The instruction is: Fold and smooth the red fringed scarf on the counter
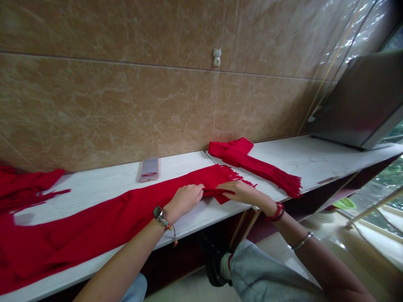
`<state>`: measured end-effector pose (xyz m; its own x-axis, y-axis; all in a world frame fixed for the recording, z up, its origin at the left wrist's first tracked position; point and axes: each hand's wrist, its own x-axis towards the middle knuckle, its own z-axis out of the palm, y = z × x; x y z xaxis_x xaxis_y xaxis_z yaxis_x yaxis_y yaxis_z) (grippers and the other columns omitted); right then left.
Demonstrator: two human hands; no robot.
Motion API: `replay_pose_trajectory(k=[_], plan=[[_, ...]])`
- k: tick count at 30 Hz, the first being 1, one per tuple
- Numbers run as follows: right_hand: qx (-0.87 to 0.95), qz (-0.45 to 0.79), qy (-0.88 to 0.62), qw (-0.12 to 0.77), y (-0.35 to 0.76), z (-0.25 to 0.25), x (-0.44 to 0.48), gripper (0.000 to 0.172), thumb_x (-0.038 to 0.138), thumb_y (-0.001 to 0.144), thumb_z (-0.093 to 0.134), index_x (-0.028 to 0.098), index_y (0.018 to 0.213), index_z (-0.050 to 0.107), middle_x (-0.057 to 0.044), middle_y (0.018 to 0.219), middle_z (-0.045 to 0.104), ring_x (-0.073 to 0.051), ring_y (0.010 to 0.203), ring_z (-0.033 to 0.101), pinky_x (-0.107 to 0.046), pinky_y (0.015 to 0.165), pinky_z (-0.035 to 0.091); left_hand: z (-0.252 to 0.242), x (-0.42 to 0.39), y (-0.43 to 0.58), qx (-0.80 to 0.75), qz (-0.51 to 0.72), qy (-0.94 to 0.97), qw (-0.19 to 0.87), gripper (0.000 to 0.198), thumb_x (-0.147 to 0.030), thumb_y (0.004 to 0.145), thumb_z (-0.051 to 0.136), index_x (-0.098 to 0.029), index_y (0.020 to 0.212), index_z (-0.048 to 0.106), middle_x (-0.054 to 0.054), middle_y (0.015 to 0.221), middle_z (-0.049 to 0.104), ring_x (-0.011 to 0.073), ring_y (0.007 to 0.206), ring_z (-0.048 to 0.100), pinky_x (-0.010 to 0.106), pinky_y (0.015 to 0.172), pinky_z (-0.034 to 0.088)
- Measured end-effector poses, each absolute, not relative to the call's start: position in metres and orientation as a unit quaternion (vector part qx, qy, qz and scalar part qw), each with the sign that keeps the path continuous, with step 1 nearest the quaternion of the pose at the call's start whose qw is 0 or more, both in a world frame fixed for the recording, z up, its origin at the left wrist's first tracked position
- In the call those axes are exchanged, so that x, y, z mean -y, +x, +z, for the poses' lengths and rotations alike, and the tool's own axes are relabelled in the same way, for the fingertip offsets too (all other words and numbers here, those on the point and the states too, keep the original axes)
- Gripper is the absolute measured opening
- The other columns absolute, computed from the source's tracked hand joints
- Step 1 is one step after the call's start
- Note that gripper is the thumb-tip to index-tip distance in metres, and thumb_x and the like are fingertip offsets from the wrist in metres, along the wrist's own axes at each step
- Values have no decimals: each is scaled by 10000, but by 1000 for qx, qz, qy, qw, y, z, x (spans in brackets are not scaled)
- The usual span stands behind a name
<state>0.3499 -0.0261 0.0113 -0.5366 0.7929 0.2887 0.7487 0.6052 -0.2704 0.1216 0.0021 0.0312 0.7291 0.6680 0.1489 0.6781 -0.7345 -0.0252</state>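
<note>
A long red scarf [103, 220] lies lengthwise along the white shelf, its fringed end toward the right. Near that end, my left hand [186, 200] pinches the front edge of the cloth, fingers curled over it. A little to the right, my right hand [241, 193] grips the same edge between thumb and fingers, close to the fringe. Between the two hands the edge is gathered into a narrow fold. Behind my right hand lies a second red scarf [248, 161], folded and crossed over itself, its fringe pointing to the front right.
A phone-like flat object [149, 169] lies on the white shelf [185, 161] near the tiled wall. More red fringed cloth [28, 186] is heaped at the far left. A large dark box-shaped appliance [355, 100] stands at the right end. My legs are below the shelf's front edge.
</note>
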Motion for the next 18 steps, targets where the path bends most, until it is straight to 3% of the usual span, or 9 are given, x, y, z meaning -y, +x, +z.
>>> replay_pose_trajectory(k=[5, 10, 18], plan=[[863, 42, -453, 221, 351, 8, 23, 327, 140, 841, 410, 196, 1096, 607, -58, 1042, 659, -183, 934, 609, -318, 845, 465, 34, 21, 132, 332, -108, -933, 87, 196, -284, 900, 408, -165, 1027, 497, 78, 996, 580, 205, 917, 567, 306, 766, 444], [858, 44, -455, 234, 351, 10, 22, 327, 117, 829, 411, 177, 1080, 612, -68, 1000, 671, -182, 878, 623, -312, 796, 486, 27, 33, 156, 383, -146, -909, 75, 466, -504, 785, 548, -144, 1055, 429, 115, 1050, 516, 247, 959, 530, 330, 765, 449], [861, 13, -439, 258, 357, 13, 23, 350, 77, 823, 401, 183, 1082, 611, -72, 1054, 655, -190, 951, 609, -340, 842, 479, 21, 21, 169, 448, -133, -882, 52, 394, -318, 764, 603, -129, 1059, 423, 125, 1062, 513, 256, 984, 518, 347, 798, 434]])
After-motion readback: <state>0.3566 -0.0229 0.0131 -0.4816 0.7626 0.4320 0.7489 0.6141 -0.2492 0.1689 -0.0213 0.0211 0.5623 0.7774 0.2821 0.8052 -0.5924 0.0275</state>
